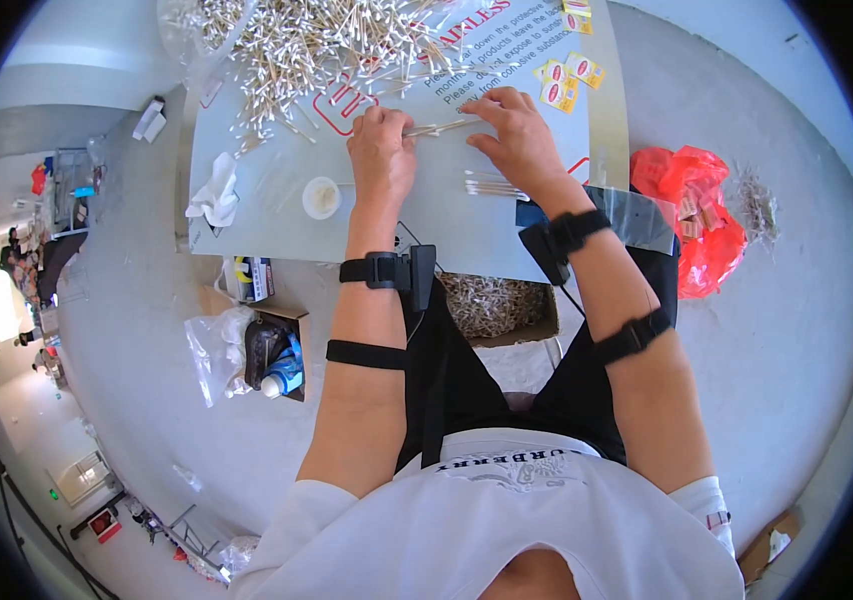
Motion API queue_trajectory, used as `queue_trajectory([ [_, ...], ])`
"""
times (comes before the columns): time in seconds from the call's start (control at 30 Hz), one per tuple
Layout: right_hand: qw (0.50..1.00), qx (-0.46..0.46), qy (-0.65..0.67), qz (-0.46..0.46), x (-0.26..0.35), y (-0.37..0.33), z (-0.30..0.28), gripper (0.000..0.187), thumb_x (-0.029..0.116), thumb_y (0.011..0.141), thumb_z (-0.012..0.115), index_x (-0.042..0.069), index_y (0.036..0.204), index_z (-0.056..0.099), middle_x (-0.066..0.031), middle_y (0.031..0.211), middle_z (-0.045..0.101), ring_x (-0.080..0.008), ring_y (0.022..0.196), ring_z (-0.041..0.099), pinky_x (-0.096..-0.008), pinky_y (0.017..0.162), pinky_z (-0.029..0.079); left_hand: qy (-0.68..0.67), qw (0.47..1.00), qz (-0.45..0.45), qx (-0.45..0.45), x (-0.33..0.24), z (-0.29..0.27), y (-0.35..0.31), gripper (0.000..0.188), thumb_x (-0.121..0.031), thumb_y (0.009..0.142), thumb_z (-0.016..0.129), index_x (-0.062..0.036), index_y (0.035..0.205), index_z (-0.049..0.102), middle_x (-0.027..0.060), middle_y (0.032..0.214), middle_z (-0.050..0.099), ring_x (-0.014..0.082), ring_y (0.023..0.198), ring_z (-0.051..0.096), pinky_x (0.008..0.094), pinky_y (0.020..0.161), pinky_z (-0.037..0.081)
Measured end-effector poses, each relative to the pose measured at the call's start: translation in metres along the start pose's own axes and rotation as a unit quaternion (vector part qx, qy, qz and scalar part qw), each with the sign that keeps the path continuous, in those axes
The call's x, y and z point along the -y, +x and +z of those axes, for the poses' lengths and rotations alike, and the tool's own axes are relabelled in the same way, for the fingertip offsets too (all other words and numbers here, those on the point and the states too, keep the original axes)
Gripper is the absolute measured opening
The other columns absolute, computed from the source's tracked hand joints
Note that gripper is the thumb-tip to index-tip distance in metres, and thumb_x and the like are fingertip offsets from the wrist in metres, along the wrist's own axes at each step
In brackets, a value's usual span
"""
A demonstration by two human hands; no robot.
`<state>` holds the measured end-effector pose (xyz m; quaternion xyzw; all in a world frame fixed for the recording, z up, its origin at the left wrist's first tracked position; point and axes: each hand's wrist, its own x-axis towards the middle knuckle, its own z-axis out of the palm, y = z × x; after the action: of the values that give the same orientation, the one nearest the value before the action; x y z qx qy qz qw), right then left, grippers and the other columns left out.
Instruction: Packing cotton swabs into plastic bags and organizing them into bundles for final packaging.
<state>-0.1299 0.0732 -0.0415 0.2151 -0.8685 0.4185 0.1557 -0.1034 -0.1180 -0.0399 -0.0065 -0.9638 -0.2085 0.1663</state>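
Observation:
A few cotton swabs [438,128] lie crosswise between my two hands on the table. My left hand [383,152] has its fingers curled and closed on the left ends of these swabs. Thumb and forefinger of my right hand [524,140] are spread apart around the right ends, with a gap between fingers and swabs. A large loose heap of cotton swabs [321,50] spreads over the far side of the table, beyond my hands. Nearer my right wrist, several swabs [491,186] lie side by side in a small row.
On the table [276,235] are a round white dish [322,198], a crumpled white tissue [216,192] and yellow-and-white packets [558,88]. A box of swabs [491,305] stands below the front edge. A red plastic bag [711,255] and an open carton [293,325] are on the floor.

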Motion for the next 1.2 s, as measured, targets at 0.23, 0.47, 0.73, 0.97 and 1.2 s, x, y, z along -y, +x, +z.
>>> queue_trajectory([
  [0.23,0.99,0.097,-0.098,0.007,-0.009,0.012,0.01,0.007,0.01,0.075,0.064,0.01,0.082,0.062,-0.0067,0.094,0.056,-0.0273,0.097,0.052,-0.0378,0.084,0.042,-0.014,1.0,0.022,0.008,0.003,0.0,0.001,0.016,-0.001,0.068,0.068,-0.0098,0.08,0.06,0.0062,0.086,0.055,0.0282,0.09,0.053,0.0425,0.076,0.042],
  [0.47,0.994,0.09,-0.053,0.002,-0.009,-0.022,-0.019,0.006,0.007,0.074,0.063,0.006,0.079,0.059,-0.0086,0.092,0.055,-0.0301,0.093,0.052,-0.0401,0.082,0.043,-0.005,1.0,0.031,-0.001,-0.012,0.007,-0.006,0.01,0.001,0.071,0.061,-0.0067,0.078,0.059,0.0096,0.082,0.055,0.031,0.085,0.053,0.0409,0.073,0.044],
  [0.73,0.996,0.085,0.028,0.014,-0.005,-0.042,-0.035,0.014,0.006,0.071,0.065,0.005,0.083,0.058,-0.008,0.097,0.054,-0.0294,0.095,0.051,-0.039,0.086,0.042,0.157,0.984,0.063,0.063,-0.023,-0.036,-0.016,0.019,0.003,0.065,0.055,-0.0071,0.079,0.063,0.0071,0.087,0.056,0.0268,0.091,0.051,0.0421,0.072,0.04],
  [0.97,0.993,0.049,0.093,0.061,-0.004,-0.044,-0.034,0.018,0.005,0.071,0.065,0.001,0.088,0.059,-0.0096,0.105,0.057,-0.0311,0.098,0.053,-0.0385,0.086,0.044,0.29,0.935,0.087,0.187,0.005,-0.055,-0.013,0.007,-0.005,0.069,0.059,-0.0072,0.069,0.065,0.0065,0.086,0.057,0.0241,0.092,0.051,0.0395,0.078,0.036],
  [1.2,0.966,-0.038,0.167,0.193,0.01,-0.059,-0.035,0.016,0.002,0.075,0.064,-0.002,0.09,0.059,-0.0097,0.104,0.06,-0.0205,0.081,0.057,-0.0295,0.075,0.048,0.209,0.964,0.122,0.105,0.003,-0.026,0.013,0.014,0.001,0.069,0.055,-0.0076,0.074,0.064,0.0078,0.085,0.059,0.0272,0.093,0.052,0.0392,0.078,0.04],
])
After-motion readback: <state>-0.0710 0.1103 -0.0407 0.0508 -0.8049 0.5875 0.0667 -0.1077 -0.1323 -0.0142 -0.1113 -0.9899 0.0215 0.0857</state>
